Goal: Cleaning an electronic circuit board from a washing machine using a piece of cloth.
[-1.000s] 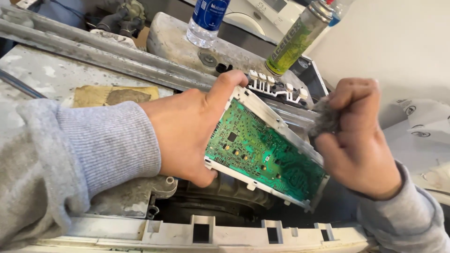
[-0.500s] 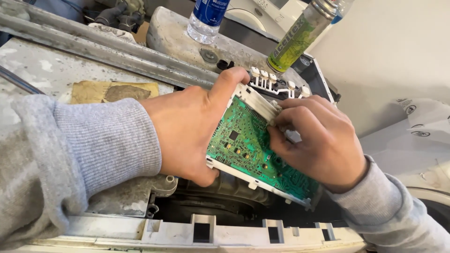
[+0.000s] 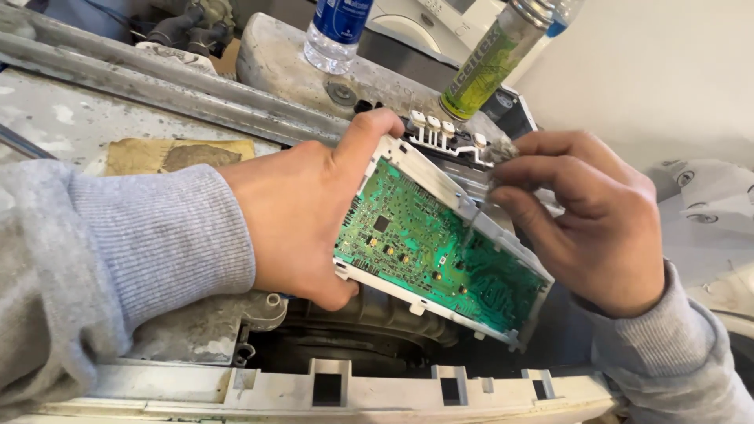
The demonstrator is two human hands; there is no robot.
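A green circuit board [image 3: 424, 243] in a white plastic frame is tilted in front of me, above an opened machine. My left hand [image 3: 302, 212] grips its left end, thumb over the top edge. My right hand [image 3: 585, 220] hovers at the board's upper right edge, its fingertips pinched on a small grey thing [image 3: 493, 169] that touches the frame. What that small thing is I cannot tell. Both arms wear grey sleeves.
A clear water bottle [image 3: 334, 35] and a green spray can [image 3: 491, 59] stand behind the board on a grey machine top. A dirty metal rail [image 3: 157, 90] runs at the upper left. A white slotted plastic edge [image 3: 353, 385] lies below. White appliance parts [image 3: 707, 196] sit at right.
My right hand went from a fist off the board's right end onto the board, then up to its top right edge, now pinching a small grey thing. The left hand keeps its grip.
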